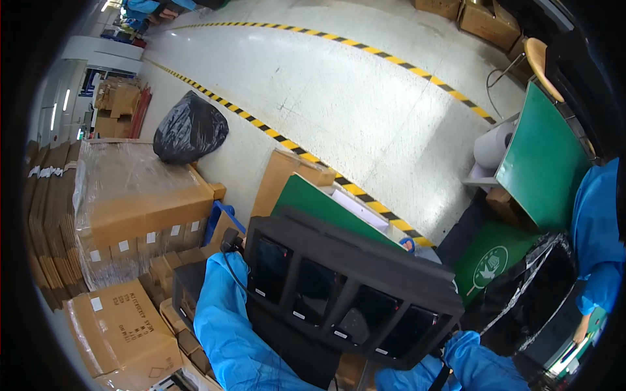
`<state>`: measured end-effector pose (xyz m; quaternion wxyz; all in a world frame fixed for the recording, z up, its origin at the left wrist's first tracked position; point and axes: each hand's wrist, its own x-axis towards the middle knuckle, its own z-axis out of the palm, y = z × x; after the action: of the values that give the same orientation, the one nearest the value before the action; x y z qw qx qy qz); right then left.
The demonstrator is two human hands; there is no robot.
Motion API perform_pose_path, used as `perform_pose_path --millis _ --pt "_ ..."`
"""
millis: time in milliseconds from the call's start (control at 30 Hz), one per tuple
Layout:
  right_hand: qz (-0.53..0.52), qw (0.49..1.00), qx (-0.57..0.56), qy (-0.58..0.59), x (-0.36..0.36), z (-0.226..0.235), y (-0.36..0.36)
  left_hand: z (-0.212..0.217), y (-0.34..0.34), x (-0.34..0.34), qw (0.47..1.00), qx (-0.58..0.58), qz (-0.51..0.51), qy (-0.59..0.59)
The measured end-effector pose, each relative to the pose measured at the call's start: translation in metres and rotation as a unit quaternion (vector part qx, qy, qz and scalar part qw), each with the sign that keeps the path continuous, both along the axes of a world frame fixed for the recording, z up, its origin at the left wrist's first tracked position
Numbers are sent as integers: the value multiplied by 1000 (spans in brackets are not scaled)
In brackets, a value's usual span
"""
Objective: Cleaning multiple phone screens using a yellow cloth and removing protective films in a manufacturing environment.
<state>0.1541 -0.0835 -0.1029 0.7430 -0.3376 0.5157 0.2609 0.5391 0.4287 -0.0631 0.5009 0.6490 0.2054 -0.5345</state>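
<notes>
A dark foam tray point(355, 287) of four black devices is carried at chest height between both sleeves. The left hand point(232, 242) is at its left end and the right hand point(450, 342) under its right; whether either set of fingers is closed cannot be told. The foam is judged light but flexible, so both ends are best supported.

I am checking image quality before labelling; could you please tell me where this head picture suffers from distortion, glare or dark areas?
Head view: fisheye bends the yellow-black striped floor tape into arcs; corners are black vignette; the glossy pale concrete floor shines with soft glare; the dark grey foam tray with four slots is dim, its contents hard to read.
</notes>
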Motion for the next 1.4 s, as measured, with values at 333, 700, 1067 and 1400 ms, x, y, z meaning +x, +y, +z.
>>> perform_pose_path --millis 333,700,1067,1400 --pt "1 1000 6 16 21 2 -6 6 -11 -13 1000 25 4 18" --pt "-17 1000 2 5 33 5 -9 11 -22 -19 999 44 0 19" --pt "-65 998 -2 -15 20 26 -16 78 -34 -44 991 116 40 -55" --pt "-6 992 -128 20 -121 131 -119 300 -199 -57 908 170 27 -381"
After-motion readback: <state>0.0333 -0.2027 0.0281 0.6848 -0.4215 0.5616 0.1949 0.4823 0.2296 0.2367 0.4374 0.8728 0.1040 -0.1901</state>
